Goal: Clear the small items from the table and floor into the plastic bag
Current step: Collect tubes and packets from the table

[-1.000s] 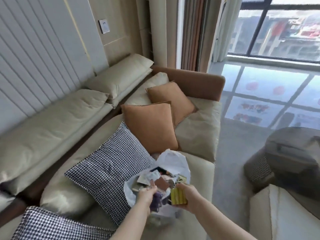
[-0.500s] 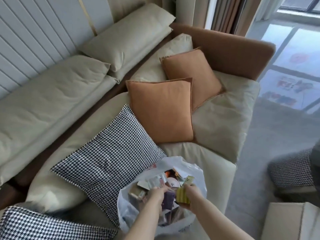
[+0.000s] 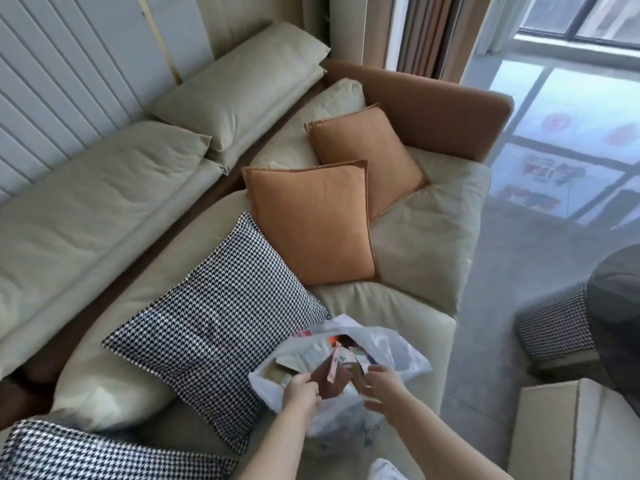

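A translucent white plastic bag (image 3: pixel 398 355) sits on the sofa seat's front edge, its mouth wide. Inside lie several small items: a brown packet (image 3: pixel 334 381), a pink-and-white packet (image 3: pixel 341 358) and pale sachets. My left hand (image 3: pixel 301 391) has its fingers curled round the bag's near rim, beside the brown packet. At the right side of the bag's mouth is my right hand (image 3: pixel 384 388), thumb and fingers spread, with nothing visibly held. The yellow pack from before is out of sight.
The bag rests against a black-and-white houndstooth cushion (image 3: pixel 214 327). Two orange cushions (image 3: pixel 311 220) lie further back on the beige sofa (image 3: pixel 426 223). A houndstooth stool (image 3: pixel 550 323) and a beige box (image 3: pixel 571 431) stand on the grey floor at right.
The yellow pack that my right hand held has gone from it, and that hand's fingers have spread. The camera tipped further down. My left hand stays at the bag's rim.
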`<state>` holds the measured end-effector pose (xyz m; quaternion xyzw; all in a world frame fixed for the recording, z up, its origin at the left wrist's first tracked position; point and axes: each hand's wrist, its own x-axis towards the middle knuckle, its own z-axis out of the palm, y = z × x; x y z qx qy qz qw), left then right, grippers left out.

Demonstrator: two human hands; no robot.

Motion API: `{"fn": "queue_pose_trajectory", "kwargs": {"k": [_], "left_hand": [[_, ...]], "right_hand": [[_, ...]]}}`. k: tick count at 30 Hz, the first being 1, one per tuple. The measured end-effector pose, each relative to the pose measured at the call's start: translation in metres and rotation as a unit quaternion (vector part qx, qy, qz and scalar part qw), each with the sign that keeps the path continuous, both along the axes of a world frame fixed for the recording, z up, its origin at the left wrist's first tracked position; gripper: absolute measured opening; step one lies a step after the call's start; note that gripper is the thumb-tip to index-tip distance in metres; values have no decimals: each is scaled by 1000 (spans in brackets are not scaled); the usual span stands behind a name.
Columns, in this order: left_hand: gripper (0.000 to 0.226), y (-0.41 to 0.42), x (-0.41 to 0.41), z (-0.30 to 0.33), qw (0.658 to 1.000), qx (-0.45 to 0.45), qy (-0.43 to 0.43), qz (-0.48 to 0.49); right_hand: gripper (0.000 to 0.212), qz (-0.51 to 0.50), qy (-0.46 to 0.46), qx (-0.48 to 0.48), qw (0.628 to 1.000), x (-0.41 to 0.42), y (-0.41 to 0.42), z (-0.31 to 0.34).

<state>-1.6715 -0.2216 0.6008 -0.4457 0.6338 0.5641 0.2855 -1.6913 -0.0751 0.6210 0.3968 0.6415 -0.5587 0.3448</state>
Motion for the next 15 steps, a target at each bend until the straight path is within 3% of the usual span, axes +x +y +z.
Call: {"fn": "queue_pose_trajectory", "kwargs": {"k": [5, 9, 13, 15], "left_hand": [[49, 0, 23, 31, 997, 2, 49, -63], [40, 10, 46, 70, 986, 5, 95, -137], [14, 24, 76, 100, 957, -22, 145, -249], [21, 35, 93, 107, 933, -34, 169, -317]], "right_hand": [[15, 5, 52, 15, 999, 34, 7, 32], [13, 28, 114, 59, 991, 71, 15, 60], [17, 83, 179, 137, 971, 110, 25, 81], [15, 105, 189, 183, 959, 133, 31, 92]]}}
